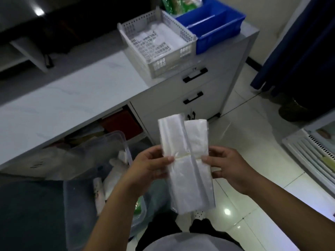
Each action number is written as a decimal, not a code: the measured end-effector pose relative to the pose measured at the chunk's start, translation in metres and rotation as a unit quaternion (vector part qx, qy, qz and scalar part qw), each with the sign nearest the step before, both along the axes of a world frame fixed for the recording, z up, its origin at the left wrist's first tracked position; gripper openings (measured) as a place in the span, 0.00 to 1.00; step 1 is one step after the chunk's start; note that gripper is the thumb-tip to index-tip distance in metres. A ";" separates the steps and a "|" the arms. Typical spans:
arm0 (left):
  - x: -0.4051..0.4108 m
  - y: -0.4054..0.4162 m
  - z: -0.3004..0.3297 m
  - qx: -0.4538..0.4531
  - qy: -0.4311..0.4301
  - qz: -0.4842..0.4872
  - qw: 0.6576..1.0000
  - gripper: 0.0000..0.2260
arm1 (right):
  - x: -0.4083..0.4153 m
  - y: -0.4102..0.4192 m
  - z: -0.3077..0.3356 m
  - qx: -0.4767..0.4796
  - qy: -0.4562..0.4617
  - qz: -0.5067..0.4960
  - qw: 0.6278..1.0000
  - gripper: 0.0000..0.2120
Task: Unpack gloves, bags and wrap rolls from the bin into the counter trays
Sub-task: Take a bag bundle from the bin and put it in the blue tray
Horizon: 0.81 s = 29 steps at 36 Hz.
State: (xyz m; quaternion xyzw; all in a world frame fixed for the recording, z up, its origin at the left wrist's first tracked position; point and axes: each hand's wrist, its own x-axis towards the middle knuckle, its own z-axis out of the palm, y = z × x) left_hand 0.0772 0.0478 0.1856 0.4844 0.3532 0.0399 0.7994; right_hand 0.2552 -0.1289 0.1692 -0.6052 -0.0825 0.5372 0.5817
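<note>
Tiled floor (253, 178) | left hand (150, 165), right hand (228, 167) pinch, apparently, folded plastic bags (188, 160)

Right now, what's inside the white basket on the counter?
The white basket holds a flat pile of clear plastic bags lying on its slotted bottom. Whether anything hides under that pile cannot be seen, because the bags cover it.

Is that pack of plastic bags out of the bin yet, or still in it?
Out. The pack of bags is held in the air by the left hand and right hand, right of the clear bin, not yet in a tray.
</note>
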 end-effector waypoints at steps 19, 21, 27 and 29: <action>0.183 -0.024 0.007 0.155 -0.010 -0.019 0.988 0.12 | 0.120 -0.013 0.039 0.030 -0.012 -0.078 0.996 0.17; 0.199 -0.008 0.006 0.142 -0.008 -0.021 0.990 0.15 | 0.139 0.002 0.040 0.030 -0.018 -0.069 0.997 0.15; 0.262 0.054 0.011 0.034 -0.037 -0.014 0.999 0.12 | 0.213 0.067 0.047 0.020 -0.042 -0.035 0.998 0.17; 0.289 0.077 0.016 0.014 -0.053 0.016 0.998 0.11 | 0.241 0.095 0.053 0.019 -0.060 -0.024 0.998 0.16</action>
